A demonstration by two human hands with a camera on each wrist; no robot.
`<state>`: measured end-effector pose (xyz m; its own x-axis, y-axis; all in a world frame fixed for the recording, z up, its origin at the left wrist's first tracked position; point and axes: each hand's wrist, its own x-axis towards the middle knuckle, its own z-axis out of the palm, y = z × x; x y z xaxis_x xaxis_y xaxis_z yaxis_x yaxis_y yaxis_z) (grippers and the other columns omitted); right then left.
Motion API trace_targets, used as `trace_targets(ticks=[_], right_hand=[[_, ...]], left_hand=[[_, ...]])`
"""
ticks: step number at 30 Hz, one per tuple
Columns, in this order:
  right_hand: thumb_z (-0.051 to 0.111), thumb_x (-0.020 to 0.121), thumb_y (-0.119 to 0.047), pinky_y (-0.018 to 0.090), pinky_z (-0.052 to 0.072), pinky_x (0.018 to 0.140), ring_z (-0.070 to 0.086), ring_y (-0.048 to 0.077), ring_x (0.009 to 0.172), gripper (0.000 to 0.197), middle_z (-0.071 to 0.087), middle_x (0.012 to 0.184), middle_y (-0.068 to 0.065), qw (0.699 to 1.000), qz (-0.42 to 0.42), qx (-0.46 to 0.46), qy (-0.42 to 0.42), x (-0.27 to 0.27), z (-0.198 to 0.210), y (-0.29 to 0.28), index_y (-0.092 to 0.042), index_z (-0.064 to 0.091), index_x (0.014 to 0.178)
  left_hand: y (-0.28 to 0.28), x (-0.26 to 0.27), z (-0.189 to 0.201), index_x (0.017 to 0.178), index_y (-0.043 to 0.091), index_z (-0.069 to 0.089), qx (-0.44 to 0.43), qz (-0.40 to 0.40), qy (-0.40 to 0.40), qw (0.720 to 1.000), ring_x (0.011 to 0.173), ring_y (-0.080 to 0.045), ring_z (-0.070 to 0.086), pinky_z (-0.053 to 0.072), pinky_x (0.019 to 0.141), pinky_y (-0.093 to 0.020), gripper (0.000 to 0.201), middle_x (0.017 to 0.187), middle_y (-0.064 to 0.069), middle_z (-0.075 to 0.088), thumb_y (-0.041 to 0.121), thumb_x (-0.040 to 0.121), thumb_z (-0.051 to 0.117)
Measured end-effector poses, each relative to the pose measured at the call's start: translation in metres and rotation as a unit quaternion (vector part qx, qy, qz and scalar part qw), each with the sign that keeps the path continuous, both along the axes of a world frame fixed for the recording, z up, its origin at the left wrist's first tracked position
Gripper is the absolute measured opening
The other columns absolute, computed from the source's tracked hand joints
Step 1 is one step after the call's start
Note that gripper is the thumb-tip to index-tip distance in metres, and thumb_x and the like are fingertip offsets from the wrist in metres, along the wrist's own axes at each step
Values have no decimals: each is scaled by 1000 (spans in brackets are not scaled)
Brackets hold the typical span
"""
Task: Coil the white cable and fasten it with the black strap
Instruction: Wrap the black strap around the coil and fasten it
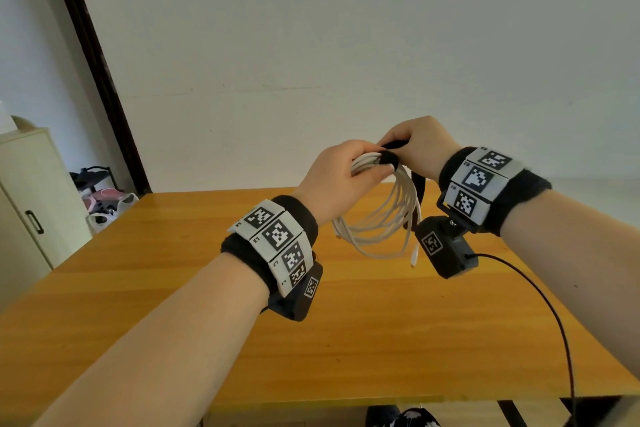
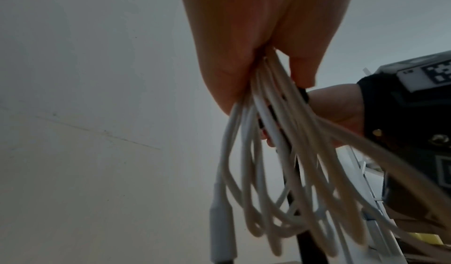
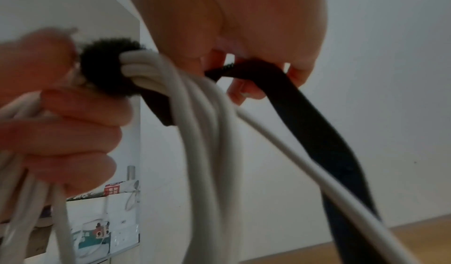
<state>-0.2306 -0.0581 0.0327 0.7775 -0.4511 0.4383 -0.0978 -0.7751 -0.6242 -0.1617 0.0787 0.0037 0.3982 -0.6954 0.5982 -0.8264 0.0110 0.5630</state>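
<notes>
The white cable (image 1: 384, 218) hangs in several loops above the wooden table (image 1: 311, 340). My left hand (image 1: 341, 177) grips the top of the bundle, fingers curled round it (image 2: 244, 71). The black strap (image 1: 389, 159) is wrapped once round the bundle beside my left thumb. In the right wrist view that wrap (image 3: 107, 69) sits against the cable (image 3: 195, 114). My right hand (image 1: 420, 146) pinches the strap's free part (image 3: 258, 67), and the long tail (image 3: 324, 142) hangs down behind the loops. A white plug (image 2: 220, 227) dangles from the coil.
A pale cabinet (image 1: 31, 204) stands at the left, with bags (image 1: 110, 204) on the floor beside the table's far left corner. A thin black wire (image 1: 540, 291) runs from my right wrist camera over the table's right side. The wall lies just behind the table.
</notes>
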Motion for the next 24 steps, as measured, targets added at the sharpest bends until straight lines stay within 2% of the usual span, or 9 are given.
trace_targets(ticks=[3, 6, 8, 11, 14, 18, 20, 22, 24], right_hand=[[66, 82, -13, 13, 45, 64, 54, 2, 67, 14, 62, 72, -7, 1000, 5, 6, 12, -1, -1, -2, -8, 74, 93], [72, 77, -26, 25, 49, 80, 57, 8, 82, 27, 64, 91, -5, 997, -31, 41, -51, -2, -7, -4, -17, 70, 103], [73, 76, -33, 24, 45, 76, 53, 8, 82, 30, 60, 92, -8, 990, -78, 27, -115, -5, -9, 0, -20, 67, 103], [66, 82, -30, 18, 40, 61, 50, 3, 65, 13, 60, 74, -11, 978, -94, 34, -185, -15, -12, 16, -18, 63, 84], [61, 86, -30, 23, 49, 61, 61, 10, 61, 19, 70, 73, -3, 990, -40, 60, -118, -23, -20, 30, -13, 67, 81], [54, 91, -25, 20, 49, 68, 72, 17, 74, 35, 67, 112, 3, 999, -1, 39, -19, -18, -35, 41, -10, 57, 123], [52, 92, -23, 17, 46, 59, 71, 17, 72, 37, 61, 124, 4, 998, 16, 61, -13, -11, -39, 44, -10, 51, 128], [55, 91, -22, 13, 43, 53, 66, 10, 64, 37, 65, 111, 4, 995, 16, 98, -30, -7, -39, 47, -10, 51, 125], [64, 85, -25, 18, 44, 64, 60, 12, 74, 41, 62, 96, 0, 994, -11, 97, -46, -5, -40, 47, -10, 54, 122]], left_hand=[[-2, 3, -2, 106, 12, 65, 5, 30, -8, 1000, 73, -4, 53, 39, 62, -9, 23, 84, 7, 59, 26, 88, 62], [-3, 7, -3, 95, 11, 61, -12, 63, 5, 998, 63, -2, 47, 36, 55, -6, 17, 72, 12, 50, 28, 91, 57], [-4, 10, -2, 91, 11, 57, -8, 85, 5, 996, 61, -3, 45, 35, 54, -6, 18, 69, 11, 47, 29, 93, 53], [-5, 15, 0, 99, 6, 58, -20, 105, 17, 994, 66, -6, 46, 35, 56, -5, 24, 74, 8, 49, 28, 95, 50], [-5, 18, 1, 114, 5, 56, -38, 115, 45, 992, 82, -12, 48, 34, 58, -12, 30, 93, 2, 52, 27, 96, 48], [-7, 18, -2, 117, 5, 53, -42, 131, 55, 989, 88, -11, 46, 29, 57, -18, 30, 98, 2, 51, 27, 96, 48], [-8, 17, -3, 116, 5, 52, -50, 136, 61, 988, 88, -10, 46, 30, 56, -17, 29, 98, 3, 50, 26, 96, 48], [-8, 16, -4, 115, 6, 52, -50, 142, 64, 986, 84, -9, 47, 35, 57, -9, 28, 96, 4, 50, 26, 96, 48], [-8, 16, -4, 113, 6, 53, -50, 143, 68, 986, 75, -4, 47, 37, 57, -7, 27, 88, 7, 51, 26, 96, 48]])
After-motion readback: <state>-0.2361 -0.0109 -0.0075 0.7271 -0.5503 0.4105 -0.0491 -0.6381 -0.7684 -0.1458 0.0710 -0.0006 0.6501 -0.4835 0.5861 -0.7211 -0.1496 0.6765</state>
